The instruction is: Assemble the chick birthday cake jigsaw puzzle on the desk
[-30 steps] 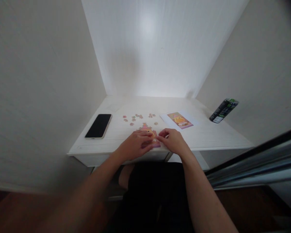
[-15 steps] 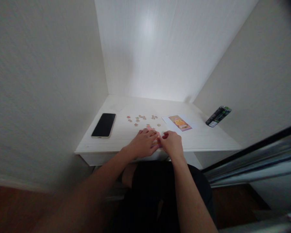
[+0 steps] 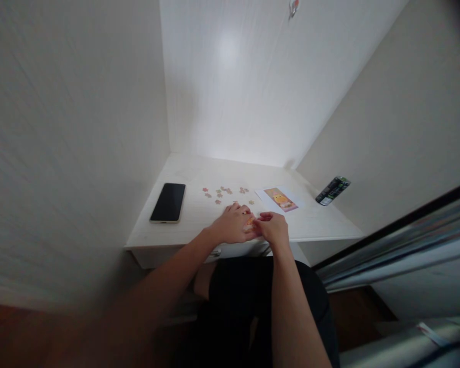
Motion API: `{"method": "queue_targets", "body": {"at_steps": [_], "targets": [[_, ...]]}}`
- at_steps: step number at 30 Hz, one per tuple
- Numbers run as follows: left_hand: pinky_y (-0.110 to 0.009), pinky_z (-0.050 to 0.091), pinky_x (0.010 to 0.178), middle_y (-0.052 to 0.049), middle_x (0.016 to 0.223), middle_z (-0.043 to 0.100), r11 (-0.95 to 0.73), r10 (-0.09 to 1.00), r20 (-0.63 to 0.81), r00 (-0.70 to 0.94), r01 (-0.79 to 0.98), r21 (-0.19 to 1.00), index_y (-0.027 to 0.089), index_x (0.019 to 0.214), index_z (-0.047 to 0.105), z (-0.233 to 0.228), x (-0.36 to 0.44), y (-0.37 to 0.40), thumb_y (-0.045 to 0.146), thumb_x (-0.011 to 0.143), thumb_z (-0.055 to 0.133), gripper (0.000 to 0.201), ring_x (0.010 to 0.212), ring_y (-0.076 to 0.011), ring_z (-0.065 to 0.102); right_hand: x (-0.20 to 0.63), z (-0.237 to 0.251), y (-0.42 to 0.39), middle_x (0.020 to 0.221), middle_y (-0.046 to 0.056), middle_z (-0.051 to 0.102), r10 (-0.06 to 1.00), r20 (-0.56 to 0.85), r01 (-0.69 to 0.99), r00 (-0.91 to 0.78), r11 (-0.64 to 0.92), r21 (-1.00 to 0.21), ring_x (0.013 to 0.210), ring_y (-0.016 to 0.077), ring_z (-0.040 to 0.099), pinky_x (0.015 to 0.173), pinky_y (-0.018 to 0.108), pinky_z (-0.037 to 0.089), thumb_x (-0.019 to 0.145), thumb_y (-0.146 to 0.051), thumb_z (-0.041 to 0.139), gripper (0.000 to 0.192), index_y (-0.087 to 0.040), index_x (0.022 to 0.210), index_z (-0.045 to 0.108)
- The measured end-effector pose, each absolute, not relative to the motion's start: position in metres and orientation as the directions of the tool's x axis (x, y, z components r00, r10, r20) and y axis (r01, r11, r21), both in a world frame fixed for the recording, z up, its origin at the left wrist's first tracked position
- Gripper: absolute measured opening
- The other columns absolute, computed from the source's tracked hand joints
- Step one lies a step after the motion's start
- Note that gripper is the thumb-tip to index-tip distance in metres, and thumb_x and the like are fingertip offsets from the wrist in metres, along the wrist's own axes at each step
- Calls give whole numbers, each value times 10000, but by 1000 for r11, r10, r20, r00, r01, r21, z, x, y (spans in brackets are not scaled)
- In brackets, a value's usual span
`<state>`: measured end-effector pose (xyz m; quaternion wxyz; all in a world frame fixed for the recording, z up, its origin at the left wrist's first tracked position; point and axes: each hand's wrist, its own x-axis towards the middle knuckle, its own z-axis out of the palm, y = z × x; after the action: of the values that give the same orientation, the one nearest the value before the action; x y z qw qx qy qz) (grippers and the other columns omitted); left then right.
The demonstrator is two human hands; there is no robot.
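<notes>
My left hand (image 3: 232,226) and my right hand (image 3: 274,228) rest close together near the front edge of a small white desk (image 3: 199,222). Between and under them lies a partly joined pink and orange jigsaw (image 3: 249,223), mostly hidden by the fingers. My left hand lies flat on it. The fingertips of my right hand are pinched at its right edge; whether they hold a piece is too small to tell. Several loose puzzle pieces (image 3: 222,193) are scattered on the desk just beyond the hands.
A black phone (image 3: 168,202) lies face up at the desk's left. A printed picture card (image 3: 279,199) lies to the right of the pieces, and a dark can (image 3: 332,190) stands at the far right. Walls close the desk in on three sides.
The view has tilted up and drifted, so the desk looks smaller and farther. My hands have drawn closer together over the jigsaw, hiding more of it.
</notes>
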<state>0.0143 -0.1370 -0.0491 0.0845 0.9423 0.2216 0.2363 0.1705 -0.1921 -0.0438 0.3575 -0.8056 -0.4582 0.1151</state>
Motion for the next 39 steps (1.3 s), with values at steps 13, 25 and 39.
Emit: {"method": "queue_targets", "body": {"at_steps": [13,25,39], "targets": [[-449,341,1016,-124,1120,630,-890,448,435,781,341,303,159,1085,623,-49,15,-135,636,835,485,556,1090,-281,500,176,-49,-186,829,88,716,836,130,513,534,-198,-835,734,204,675,630,282,508,698,-339,697,371,-114,993,689],[-414,387,1052,-80,1135,675,-820,525,534,663,225,527,197,1076,655,-48,11,-131,432,802,660,361,1102,-234,588,224,-13,-175,825,62,713,996,-63,326,63,-80,-942,760,173,632,731,296,498,660,-292,744,265,-151,885,745],[-265,533,775,-21,927,746,-710,693,564,448,290,642,208,970,716,-39,13,-135,331,832,659,193,825,-146,691,217,-22,-163,706,-9,616,970,-20,96,-241,3,-995,604,97,524,546,227,385,762,-308,713,164,-161,828,681]]}}
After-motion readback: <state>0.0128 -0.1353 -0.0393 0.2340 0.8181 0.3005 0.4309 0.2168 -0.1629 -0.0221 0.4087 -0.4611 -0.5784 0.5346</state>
